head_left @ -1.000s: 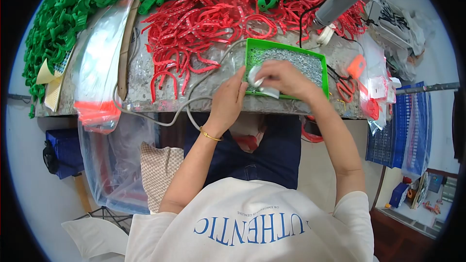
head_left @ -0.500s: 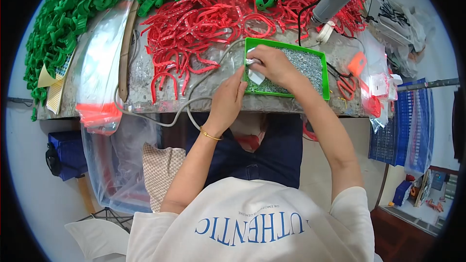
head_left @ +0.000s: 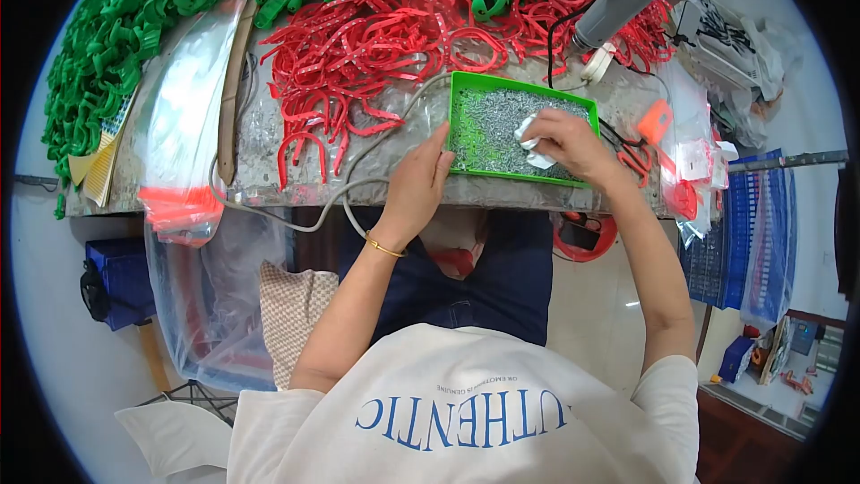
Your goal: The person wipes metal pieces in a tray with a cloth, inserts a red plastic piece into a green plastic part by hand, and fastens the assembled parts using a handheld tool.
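Note:
A shallow green tray holds a layer of small silvery pieces. Over its right part, my right hand is closed on a crumpled white cloth or tissue, low against the pieces. Some green tray bottom shows through on the left side. My left hand rests at the tray's left edge, fingers extended, thumb slightly apart, with nothing seen in it.
Red strips and green plastic parts are heaped behind. Clear bags lie left, beside a grey cable. A grey tool hangs at upper right; orange-handled scissors lie right of the tray.
My right hand has moved from the tray's left end to its right part with the white cloth or tissue. More green bottom shows on the left. My left hand has barely moved.

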A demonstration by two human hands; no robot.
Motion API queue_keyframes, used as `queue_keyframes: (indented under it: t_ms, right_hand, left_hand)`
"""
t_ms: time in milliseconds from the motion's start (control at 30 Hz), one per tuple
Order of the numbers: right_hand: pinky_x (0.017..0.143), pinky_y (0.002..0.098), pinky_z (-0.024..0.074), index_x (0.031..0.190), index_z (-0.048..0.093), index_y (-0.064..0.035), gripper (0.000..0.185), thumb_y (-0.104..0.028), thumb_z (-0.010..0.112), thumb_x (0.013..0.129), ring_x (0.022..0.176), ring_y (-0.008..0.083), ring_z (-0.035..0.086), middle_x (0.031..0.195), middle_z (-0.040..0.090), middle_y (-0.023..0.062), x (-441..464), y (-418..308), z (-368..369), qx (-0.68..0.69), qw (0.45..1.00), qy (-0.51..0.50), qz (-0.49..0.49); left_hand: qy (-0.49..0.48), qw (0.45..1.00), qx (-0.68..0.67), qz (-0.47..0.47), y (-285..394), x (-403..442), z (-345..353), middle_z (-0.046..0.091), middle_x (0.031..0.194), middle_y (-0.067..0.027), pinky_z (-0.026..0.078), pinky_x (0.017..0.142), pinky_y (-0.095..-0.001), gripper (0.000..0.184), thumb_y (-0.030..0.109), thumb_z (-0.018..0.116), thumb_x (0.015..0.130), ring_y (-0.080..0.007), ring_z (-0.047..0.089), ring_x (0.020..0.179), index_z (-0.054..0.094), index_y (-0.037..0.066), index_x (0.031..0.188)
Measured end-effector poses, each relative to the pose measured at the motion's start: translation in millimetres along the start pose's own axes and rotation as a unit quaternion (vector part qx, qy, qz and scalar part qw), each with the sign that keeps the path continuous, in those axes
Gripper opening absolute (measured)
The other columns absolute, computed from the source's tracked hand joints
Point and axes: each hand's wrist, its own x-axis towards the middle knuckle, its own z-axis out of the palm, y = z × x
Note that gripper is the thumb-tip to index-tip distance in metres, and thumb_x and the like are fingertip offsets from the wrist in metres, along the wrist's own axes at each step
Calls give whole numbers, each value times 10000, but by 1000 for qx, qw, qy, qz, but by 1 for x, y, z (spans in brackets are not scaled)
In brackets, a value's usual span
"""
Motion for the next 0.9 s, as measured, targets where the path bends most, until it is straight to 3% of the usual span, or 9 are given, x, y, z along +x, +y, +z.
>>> queue_keyframes:
  t_ms: [100,167,300,467,633,733,833,900]
  right_hand:
    - [710,332,499,949,669,-59,205,20,698,763,843,225,625,902,603,61,1,0,-5,-8,1000,-6,30]
    - [744,383,503,935,676,-83,178,-50,717,764,860,278,627,897,613,78,12,-11,7,9,998,53,17]
    - [778,402,496,942,684,-101,186,-67,705,760,883,298,620,895,613,78,48,-21,46,-51,991,99,-67]
    - [798,410,478,1001,654,-104,231,-45,672,778,909,313,599,912,607,84,37,4,37,-98,982,158,-30]
    - [801,402,486,998,664,-101,228,-25,668,783,908,302,613,928,615,74,15,-4,20,-149,982,118,5]
    - [761,389,504,990,664,-81,212,-20,670,787,879,304,621,917,615,87,19,-21,26,-54,993,97,-28]
    - [761,385,505,984,664,-83,209,-23,675,785,887,299,623,922,614,96,20,-20,32,-51,997,43,-30]
    - [761,387,505,983,663,-85,207,-27,677,785,887,299,623,922,614,97,13,-10,25,-58,997,50,-19]
  left_hand:
    - [-6,1000,0,-15,0,0,0,629,1068,-239,458,861,-442,425,197,491,1001,-389,589,1005,467,3,1378]
    - [-14,1000,-1,-24,1,0,-1,629,1068,-240,458,861,-444,425,199,490,1001,-390,589,1005,467,3,1378]
    - [-22,999,-11,-37,4,0,-2,628,1072,-243,459,860,-445,425,203,489,1002,-391,589,1009,467,4,1377]
    - [-19,999,-6,-32,3,-1,-2,627,1092,-247,460,869,-444,426,207,493,1000,-394,588,1029,468,5,1375]
    - [-4,1000,-5,-17,-2,-1,-1,626,1106,-250,458,876,-446,432,213,497,998,-398,587,1040,467,4,1375]
    - [-3,1000,-5,-10,0,0,1,626,1108,-250,459,877,-445,434,213,499,997,-396,588,1041,466,4,1376]
    - [-19,999,-13,-36,4,0,-3,621,1122,-254,459,886,-442,435,208,501,996,-397,588,1045,463,4,1378]
    - [-3,1000,-16,-3,0,0,-2,613,1139,-260,458,898,-438,442,203,505,992,-399,587,1050,458,5,1384]
